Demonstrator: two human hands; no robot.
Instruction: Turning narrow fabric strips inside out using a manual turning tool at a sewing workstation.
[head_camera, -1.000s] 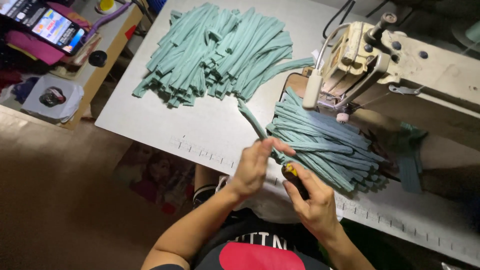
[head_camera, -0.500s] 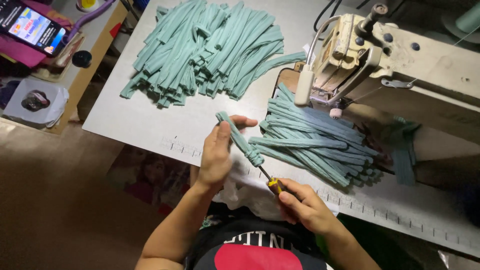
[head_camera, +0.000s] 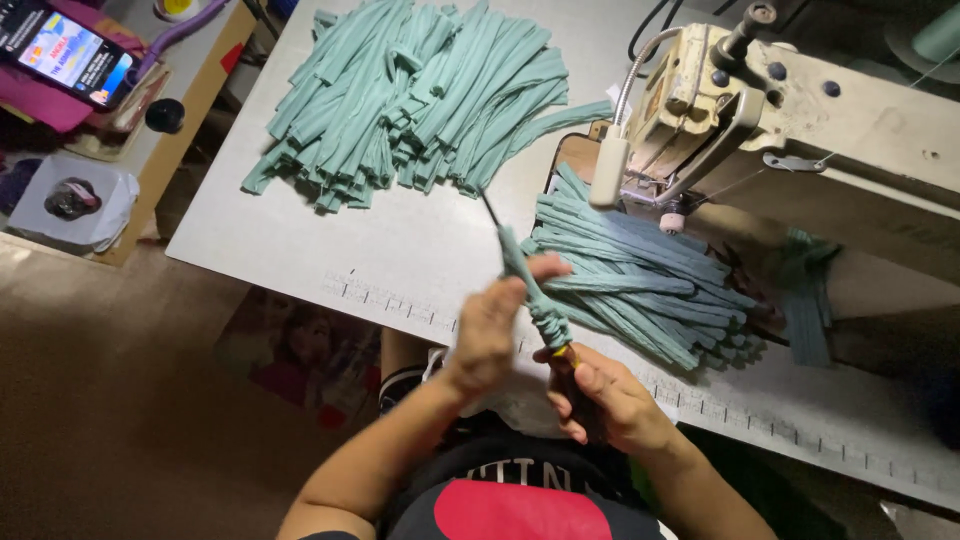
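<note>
Over table edge, left hand (head_camera: 487, 335) pinches teal strip (head_camera: 530, 290).

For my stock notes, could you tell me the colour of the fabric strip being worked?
Muted teal green, the fabric strip; seen in the head view.

Tool handle (head_camera: 572, 372) mostly hidden inside right hand (head_camera: 610, 395); sewing machine (head_camera: 800, 100) cut off by right edge.
</note>
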